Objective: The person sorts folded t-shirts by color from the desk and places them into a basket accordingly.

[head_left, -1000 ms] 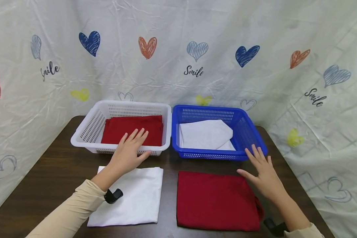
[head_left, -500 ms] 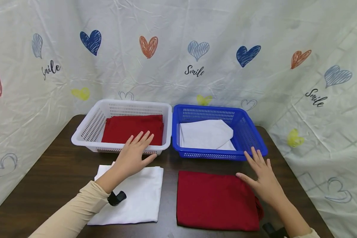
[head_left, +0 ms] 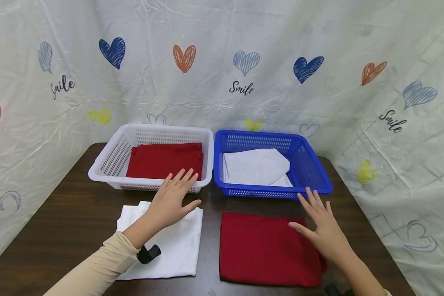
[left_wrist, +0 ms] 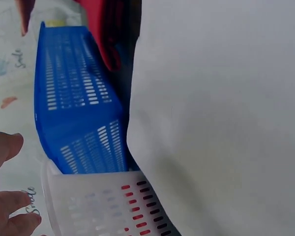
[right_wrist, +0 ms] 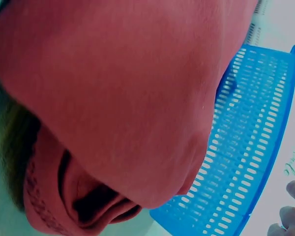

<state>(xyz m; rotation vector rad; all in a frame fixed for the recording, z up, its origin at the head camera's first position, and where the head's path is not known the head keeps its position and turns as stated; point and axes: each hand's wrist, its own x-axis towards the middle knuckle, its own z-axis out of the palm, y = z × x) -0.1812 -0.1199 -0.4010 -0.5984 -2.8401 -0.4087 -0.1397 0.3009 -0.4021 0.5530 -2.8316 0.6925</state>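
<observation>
Hands: left hand [head_left: 168,205] and right hand [head_left: 322,230] both spread, fingers extended, gripping nothing; whether they touch anything, I can't tell.
White cloth [head_left: 181,246]: below the left hand, folded flat, plain; the forearm hides part, so its longer side is unclear.
Red cloth [head_left: 262,250]: left of the right hand, long axis sideways, smooth, its bunched right end partly hidden.
White basket [head_left: 133,181]: beyond the left hand, holding red fabric [head_left: 163,160].
Blue basket [head_left: 259,190]: beyond the right hand, holding white fabric [head_left: 255,166].
</observation>
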